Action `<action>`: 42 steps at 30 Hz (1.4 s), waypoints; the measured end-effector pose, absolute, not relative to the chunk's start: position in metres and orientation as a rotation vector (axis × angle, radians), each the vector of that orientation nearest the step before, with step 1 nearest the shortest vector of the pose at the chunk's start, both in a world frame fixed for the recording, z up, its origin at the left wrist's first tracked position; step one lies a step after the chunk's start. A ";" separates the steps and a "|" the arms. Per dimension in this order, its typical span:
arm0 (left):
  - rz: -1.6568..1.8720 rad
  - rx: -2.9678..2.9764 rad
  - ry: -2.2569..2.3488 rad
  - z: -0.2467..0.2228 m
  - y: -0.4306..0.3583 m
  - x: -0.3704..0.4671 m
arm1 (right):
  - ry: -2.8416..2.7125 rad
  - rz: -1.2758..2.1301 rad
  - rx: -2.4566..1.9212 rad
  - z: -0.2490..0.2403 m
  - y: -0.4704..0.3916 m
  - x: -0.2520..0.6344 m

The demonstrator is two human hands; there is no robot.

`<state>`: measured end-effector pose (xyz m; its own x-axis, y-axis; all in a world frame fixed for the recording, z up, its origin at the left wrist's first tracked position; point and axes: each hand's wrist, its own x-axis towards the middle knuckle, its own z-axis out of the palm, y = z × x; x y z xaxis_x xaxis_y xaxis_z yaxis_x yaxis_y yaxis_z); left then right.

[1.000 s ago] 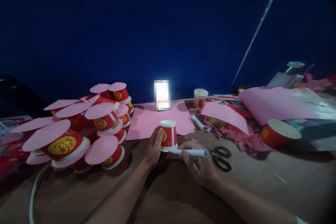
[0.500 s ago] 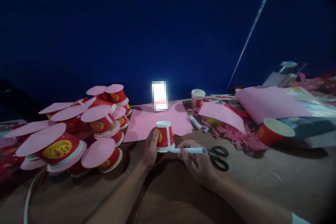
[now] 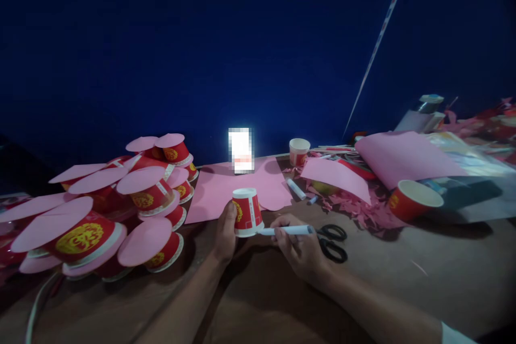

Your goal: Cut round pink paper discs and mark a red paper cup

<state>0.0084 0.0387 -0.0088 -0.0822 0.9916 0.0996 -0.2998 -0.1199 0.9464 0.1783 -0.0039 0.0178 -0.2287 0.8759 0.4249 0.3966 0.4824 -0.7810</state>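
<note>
The left hand (image 3: 228,228) grips a red paper cup (image 3: 249,216) by its side, bottom up, directly ahead of the person; whether its rim rests on the table I cannot tell. The right hand (image 3: 300,250) pinches a white marker (image 3: 296,230), its tip at the cup's lower rim. Black-handled scissors (image 3: 334,239) lie just beyond the right knuckles, limiting room there. Toward the person, brown tabletop (image 3: 258,306) stretches between the forearms. A pink sheet (image 3: 209,191) spreads behind the cup, its near edge close to the left hand. Cups topped with pink discs (image 3: 145,180) crowd the left; pink scraps (image 3: 363,210) and an open red cup (image 3: 415,201) bound the right. A dark blue wall (image 3: 181,64) rises behind, crossed by a slanting striped strip (image 3: 377,40).
</note>
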 end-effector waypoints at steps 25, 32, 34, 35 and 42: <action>1.489 0.912 0.954 -0.015 0.040 0.006 | -1.712 0.713 -1.094 0.012 -0.001 0.178; 1.473 0.965 0.983 -0.011 0.039 0.008 | -1.756 0.687 -1.083 0.019 -0.004 0.176; 1.464 0.985 0.994 -0.011 0.039 0.008 | -1.780 0.695 -1.090 0.019 -0.005 0.176; 1.455 0.996 0.998 -0.011 0.039 0.008 | -1.789 0.698 -1.093 0.019 -0.006 0.176; 1.465 1.008 1.009 -0.011 0.039 0.007 | -1.790 0.684 -1.091 0.020 -0.006 0.176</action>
